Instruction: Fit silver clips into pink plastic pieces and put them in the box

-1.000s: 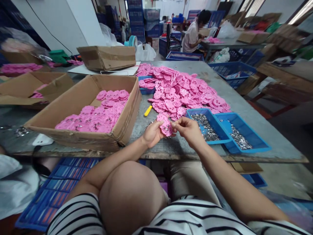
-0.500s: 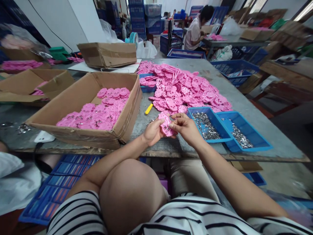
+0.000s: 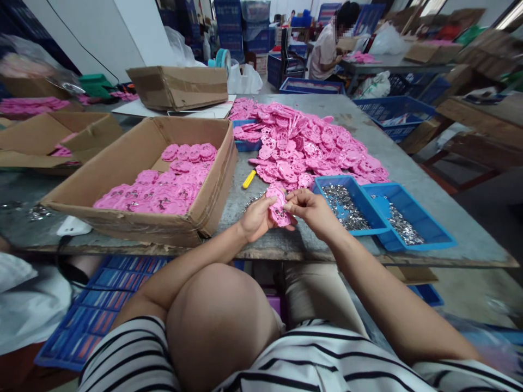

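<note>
My left hand (image 3: 256, 219) grips a pink plastic piece (image 3: 278, 204) just above the grey table's (image 3: 408, 163) near edge. My right hand (image 3: 312, 209) pinches at the right side of that same piece, fingers closed on it; what small part it may hold is hidden. Behind my hands lies a big pile of pink pieces (image 3: 310, 149). Two blue trays of small silver metal parts (image 3: 347, 204) (image 3: 404, 226) stand right of my right hand. A cardboard box (image 3: 122, 163) with pink pieces laid in it (image 3: 163, 188) stands to my left.
A yellow tool (image 3: 248, 179) lies between the box and the pile. A small blue tray (image 3: 245, 142) sits behind it. More cardboard boxes (image 3: 180, 87) (image 3: 49, 139) stand at the back left. A person (image 3: 327, 49) works at a far table. Blue crates (image 3: 93, 310) lie on the floor.
My hands stay together on the pink piece, with slight finger shifts on it. The view has tilted a little; nothing else has moved.
</note>
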A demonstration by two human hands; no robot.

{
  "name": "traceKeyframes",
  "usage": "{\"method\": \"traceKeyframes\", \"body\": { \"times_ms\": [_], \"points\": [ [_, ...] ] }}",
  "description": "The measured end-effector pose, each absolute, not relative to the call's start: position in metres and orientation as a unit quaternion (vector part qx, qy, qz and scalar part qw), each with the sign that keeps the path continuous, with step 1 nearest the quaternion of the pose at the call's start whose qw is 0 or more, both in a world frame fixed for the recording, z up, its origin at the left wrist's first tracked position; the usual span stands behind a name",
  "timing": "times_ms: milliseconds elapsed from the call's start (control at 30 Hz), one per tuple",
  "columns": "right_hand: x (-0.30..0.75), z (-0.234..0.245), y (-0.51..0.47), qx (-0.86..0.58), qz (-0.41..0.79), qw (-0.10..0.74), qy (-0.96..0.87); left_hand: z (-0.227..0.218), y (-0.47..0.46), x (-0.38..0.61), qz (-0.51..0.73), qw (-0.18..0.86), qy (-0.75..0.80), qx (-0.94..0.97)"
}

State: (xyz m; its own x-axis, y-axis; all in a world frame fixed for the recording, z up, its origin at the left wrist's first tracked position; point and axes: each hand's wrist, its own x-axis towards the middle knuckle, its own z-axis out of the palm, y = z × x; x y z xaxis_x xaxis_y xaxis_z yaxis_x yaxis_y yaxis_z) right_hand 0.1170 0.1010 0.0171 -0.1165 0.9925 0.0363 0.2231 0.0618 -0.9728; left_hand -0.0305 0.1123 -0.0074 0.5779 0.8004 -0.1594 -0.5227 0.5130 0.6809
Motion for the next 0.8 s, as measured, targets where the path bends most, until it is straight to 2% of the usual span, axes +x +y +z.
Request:
{"method": "traceKeyframes", "body": {
  "times_ms": [300,600,667,800],
  "points": [
    [0.118,0.008,0.103,-0.512,0.455,0.419,-0.596,-0.005,0.111,-0.029,0.394,0.837,0.258,0.28],
    [0.119,0.005,0.103,-0.527,0.346,0.407,-0.661,0.0,0.108,-0.028,0.408,0.822,0.289,0.273],
    [0.118,0.003,0.102,-0.526,0.371,0.424,-0.637,0.0,0.108,-0.028,0.408,0.822,0.288,0.272],
    [0.114,0.002,0.098,-0.495,0.497,0.439,-0.561,-0.001,0.109,-0.029,0.393,0.83,0.275,0.285]
  ]
}}
